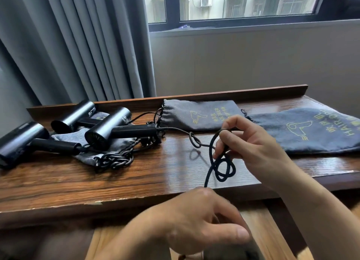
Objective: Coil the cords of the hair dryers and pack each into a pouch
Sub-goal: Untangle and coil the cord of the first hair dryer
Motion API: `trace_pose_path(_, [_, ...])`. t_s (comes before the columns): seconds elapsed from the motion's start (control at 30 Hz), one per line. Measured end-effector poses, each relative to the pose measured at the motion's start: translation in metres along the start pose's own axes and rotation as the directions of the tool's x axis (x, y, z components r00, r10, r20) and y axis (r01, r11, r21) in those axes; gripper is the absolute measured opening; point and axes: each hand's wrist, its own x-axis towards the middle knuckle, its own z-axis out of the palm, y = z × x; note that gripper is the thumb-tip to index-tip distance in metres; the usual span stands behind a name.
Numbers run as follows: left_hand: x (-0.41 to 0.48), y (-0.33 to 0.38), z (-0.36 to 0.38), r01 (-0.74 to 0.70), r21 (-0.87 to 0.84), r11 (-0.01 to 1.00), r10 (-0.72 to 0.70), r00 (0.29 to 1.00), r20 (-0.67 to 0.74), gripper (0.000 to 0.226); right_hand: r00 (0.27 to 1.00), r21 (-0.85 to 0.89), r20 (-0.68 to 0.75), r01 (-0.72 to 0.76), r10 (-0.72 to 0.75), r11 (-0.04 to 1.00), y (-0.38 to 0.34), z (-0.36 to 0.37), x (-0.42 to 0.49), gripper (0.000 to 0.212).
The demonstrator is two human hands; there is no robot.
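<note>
Currently the right hand (pixel 251 143) pinches loose loops of the cord (pixel 208 174) above the worktop (pixel 155 172), the blurred left hand (pixel 194 220) maybe gripping its tail, I cannot tell, and a tug could tighten the small kink near the hair dryer (pixel 109 129) into a knot.

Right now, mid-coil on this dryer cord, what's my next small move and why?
Probably lift the left hand and lay one more loop of the thin black cord into the right hand. The right hand pinches a few loops, the cord runs from them down behind the left hand, and kinked slack trails toward the black cylindrical hair dryer on the brown wooden table.
</note>
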Motion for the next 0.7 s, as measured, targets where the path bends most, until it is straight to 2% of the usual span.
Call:
trace_pose_path(0.03, [0.001, 0.003, 0.001, -0.034, -0.01, 0.999, 0.034, 0.998, -0.061, 0.016, 1.0, 0.013, -0.006, 0.006, -0.006, 1.0, 0.0, -0.003, -0.001, 0.017])
trace_pose_path(0.07, [0.003, 0.003, 0.0, -0.066, -0.011, 0.998, 0.062, 0.977, -0.203, 0.018, 1.0, 0.032, -0.015, 0.009, -0.009, 0.999, 0.0, -0.006, -0.003, 0.016])
trace_pose_path(0.1, [0.006, 0.0, -0.002, -0.073, 0.016, 0.997, 0.073, 0.912, -0.403, 0.025, 1.0, 0.059, -0.024, 0.012, -0.01, 0.998, 0.0, -0.008, -0.004, 0.016])
trace_pose_path(0.13, [0.008, -0.005, -0.004, -0.045, 0.052, 0.998, 0.067, 0.803, -0.592, 0.03, 0.999, 0.085, -0.03, 0.014, -0.012, 0.996, 0.0, -0.01, -0.005, 0.017])
trace_pose_path(0.17, [0.01, -0.007, -0.007, -0.011, 0.054, 0.998, 0.046, 0.707, -0.705, 0.031, 0.999, 0.107, -0.031, 0.018, -0.015, 0.994, 0.0, -0.01, -0.006, 0.018])
trace_pose_path(0.2, [0.012, -0.007, -0.008, 0.01, 0.005, 1.0, -0.003, 0.684, -0.729, 0.03, 0.999, 0.124, -0.026, 0.026, -0.023, 0.992, 0.0, -0.01, -0.006, 0.019])
trace_pose_path(0.27, [0.017, -0.005, -0.007, 0.024, -0.168, 0.986, -0.119, 0.803, -0.585, 0.035, 0.999, 0.149, -0.009, 0.049, -0.048, 0.988, 0.0, -0.008, -0.005, 0.018])
trace_pose_path(0.3, [0.02, -0.005, -0.004, 0.022, -0.254, 0.967, -0.154, 0.843, -0.515, 0.038, 0.998, 0.153, -0.009, 0.058, -0.057, 0.987, -0.001, -0.006, -0.005, 0.018])
trace_pose_path(0.33, [0.022, -0.005, -0.001, 0.012, -0.338, 0.941, -0.187, 0.851, -0.491, 0.038, 0.998, 0.137, -0.019, 0.06, -0.058, 0.989, -0.001, -0.005, -0.005, 0.019])
trace_pose_path(0.4, [0.023, -0.009, 0.0, -0.021, -0.453, 0.891, -0.247, 0.816, -0.523, 0.038, 0.996, 0.032, -0.073, 0.063, -0.06, 0.998, 0.0, -0.004, -0.005, 0.02])
trace_pose_path(0.47, [0.021, -0.014, -0.002, -0.034, -0.458, 0.888, -0.275, 0.76, -0.589, 0.037, 0.984, -0.153, -0.153, 0.066, -0.09, 0.986, 0.003, -0.004, -0.006, 0.015])
trace_pose_path(0.53, [0.018, -0.017, -0.006, -0.05, -0.452, 0.89, -0.284, 0.716, -0.638, 0.039, 0.966, -0.256, -0.24, 0.038, -0.102, 0.966, 0.006, -0.006, -0.006, 0.018])
trace_pose_path(0.6, [0.015, -0.017, -0.007, -0.093, -0.447, 0.89, -0.26, 0.7, -0.665, 0.042, 0.952, -0.238, -0.295, 0.01, -0.082, 0.971, 0.007, -0.005, -0.005, 0.02])
trace_pose_path(0.7, [0.012, -0.021, -0.01, -0.147, -0.447, 0.882, -0.208, 0.73, -0.651, 0.05, 0.94, -0.165, -0.337, -0.001, -0.055, 0.986, 0.006, -0.005, -0.004, 0.019])
